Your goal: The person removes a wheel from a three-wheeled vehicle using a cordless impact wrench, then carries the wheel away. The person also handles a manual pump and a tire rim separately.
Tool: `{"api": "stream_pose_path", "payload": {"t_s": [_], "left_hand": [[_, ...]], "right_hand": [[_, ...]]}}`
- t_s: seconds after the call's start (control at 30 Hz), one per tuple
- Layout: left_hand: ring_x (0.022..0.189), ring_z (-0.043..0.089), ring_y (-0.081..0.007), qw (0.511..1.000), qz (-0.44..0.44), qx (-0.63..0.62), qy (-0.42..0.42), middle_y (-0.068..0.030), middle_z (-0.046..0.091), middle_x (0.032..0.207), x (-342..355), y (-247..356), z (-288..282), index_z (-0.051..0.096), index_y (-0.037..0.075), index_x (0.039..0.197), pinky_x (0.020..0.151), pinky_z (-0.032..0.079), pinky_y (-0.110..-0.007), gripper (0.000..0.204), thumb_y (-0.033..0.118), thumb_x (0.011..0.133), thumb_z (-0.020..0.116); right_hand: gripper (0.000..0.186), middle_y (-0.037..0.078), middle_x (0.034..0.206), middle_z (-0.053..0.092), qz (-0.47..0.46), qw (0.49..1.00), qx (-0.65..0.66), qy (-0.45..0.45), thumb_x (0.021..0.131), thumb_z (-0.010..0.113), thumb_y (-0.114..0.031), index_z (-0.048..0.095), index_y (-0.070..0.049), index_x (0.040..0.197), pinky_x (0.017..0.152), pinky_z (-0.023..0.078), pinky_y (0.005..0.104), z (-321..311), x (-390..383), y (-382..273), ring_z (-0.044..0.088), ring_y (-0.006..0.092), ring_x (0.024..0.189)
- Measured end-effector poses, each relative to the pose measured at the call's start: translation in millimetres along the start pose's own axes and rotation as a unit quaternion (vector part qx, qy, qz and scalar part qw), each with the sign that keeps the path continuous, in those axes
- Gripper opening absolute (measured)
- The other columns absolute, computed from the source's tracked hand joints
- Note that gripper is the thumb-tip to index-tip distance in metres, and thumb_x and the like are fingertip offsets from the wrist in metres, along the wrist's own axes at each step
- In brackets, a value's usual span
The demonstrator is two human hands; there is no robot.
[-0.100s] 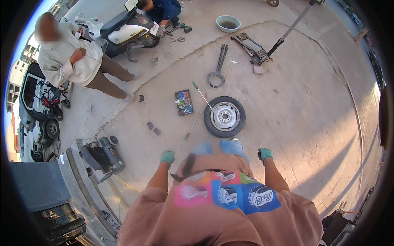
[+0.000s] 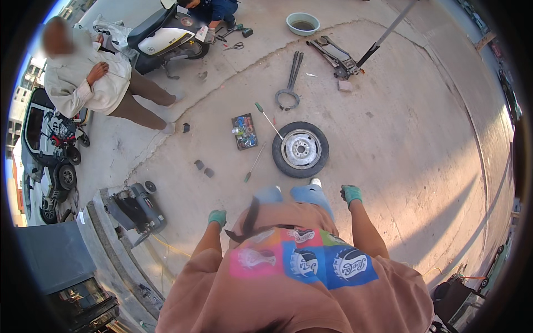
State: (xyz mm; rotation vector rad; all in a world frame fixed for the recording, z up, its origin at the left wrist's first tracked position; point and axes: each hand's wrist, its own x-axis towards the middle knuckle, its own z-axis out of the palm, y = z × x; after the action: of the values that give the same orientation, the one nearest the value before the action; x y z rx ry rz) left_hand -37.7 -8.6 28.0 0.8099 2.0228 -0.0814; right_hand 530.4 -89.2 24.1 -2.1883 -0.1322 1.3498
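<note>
My left hand [image 2: 217, 217], in a green glove, hangs beside my body with the fingers curled in. On the other side my right hand [image 2: 351, 194], gloved the same, is held a little farther forward, fingers curled too; nothing shows in either. A wheel with a black tyre [image 2: 281, 160] and silver rim lies flat beyond my feet, touched by neither hand. One green-handled tool [image 2: 267, 119] leans its metal shaft on the tyre. Another green-handled tool [image 2: 255, 164] lies left of the wheel, near a dark tray [image 2: 255, 145] of small coloured items.
A ring-headed tool with two long handles [image 2: 288, 100], a floor jack [image 2: 338, 62], a brick [image 2: 345, 86] and a basin [image 2: 303, 16] stand or lie farther off. An air compressor [image 2: 145, 206] is at left. One person [image 2: 91, 77] stands; another [image 2: 214, 14] crouches by a scooter [image 2: 161, 36].
My right hand has swung forward, my left slightly back toward me. One white shoe shows more beyond my knees. The ground items sit slightly higher and farther left in view.
</note>
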Motion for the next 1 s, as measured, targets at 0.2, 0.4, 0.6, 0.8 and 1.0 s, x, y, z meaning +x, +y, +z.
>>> {"api": "stream_pose_path", "payload": {"t_s": [0.2,0.4,0.6,0.8,1.0], "left_hand": [[0.059,0.058,-0.0157,0.989,0.03,-0.132,-0.051,-0.005,0.06,0.074,-4,13,1,0.056,0.006,0.101,0.051,0.048,-0.031,0.023,0.024,0.088,0.06],[0.065,0.059,-0.0137,0.976,0.103,-0.165,-0.095,-0.0057,0.063,0.082,-12,84,7,0.057,0.006,0.106,0.057,0.049,-0.029,0.024,0.024,0.09,0.059],[0.066,0.06,-0.0152,0.975,0.101,-0.112,-0.164,-0.0066,0.063,0.082,-15,108,33,0.058,0.005,0.103,0.058,0.05,-0.029,0.022,0.023,0.09,0.059],[0.062,0.059,-0.0151,0.983,0.118,-0.068,-0.126,-0.006,0.062,0.077,-3,106,24,0.058,0.003,0.099,0.055,0.05,-0.03,0.023,0.024,0.09,0.06],[0.063,0.059,-0.0149,0.976,0.117,-0.158,-0.09,-0.007,0.062,0.076,-14,110,-1,0.058,0.002,0.102,0.055,0.05,-0.029,0.024,0.023,0.09,0.058]], "right_hand": [[0.027,0.013,0.085,0.07,-0.063,0.989,-0.129,-0.021,0.08,0.062,-0.026,0.07,-0.002,0.089,0.069,0.048,0.033,32,2,16,0.065,0.0198,0.074],[0.03,0.012,0.085,0.071,-0.012,0.997,-0.071,-0.029,0.084,0.057,-0.026,0.07,0.0,0.092,0.07,0.05,0.0335,45,-46,19,0.066,0.0201,0.074],[0.031,0.007,0.082,0.071,-0.073,0.96,-0.25,-0.098,0.088,0.053,-0.031,0.071,-0.007,0.096,0.057,0.045,0.0275,1,-48,41,0.064,0.0155,0.068],[0.024,0.008,0.073,0.068,0.054,0.997,-0.058,-0.022,0.08,0.061,-0.027,0.068,-0.004,0.081,0.053,0.044,0.0309,-1,-66,14,0.059,0.0158,0.059],[0.025,0.008,0.072,0.067,0.032,0.995,-0.079,-0.047,0.081,0.061,-0.027,0.068,-0.002,0.08,0.055,0.045,0.031,30,-54,-9,0.059,0.0158,0.058]]}}
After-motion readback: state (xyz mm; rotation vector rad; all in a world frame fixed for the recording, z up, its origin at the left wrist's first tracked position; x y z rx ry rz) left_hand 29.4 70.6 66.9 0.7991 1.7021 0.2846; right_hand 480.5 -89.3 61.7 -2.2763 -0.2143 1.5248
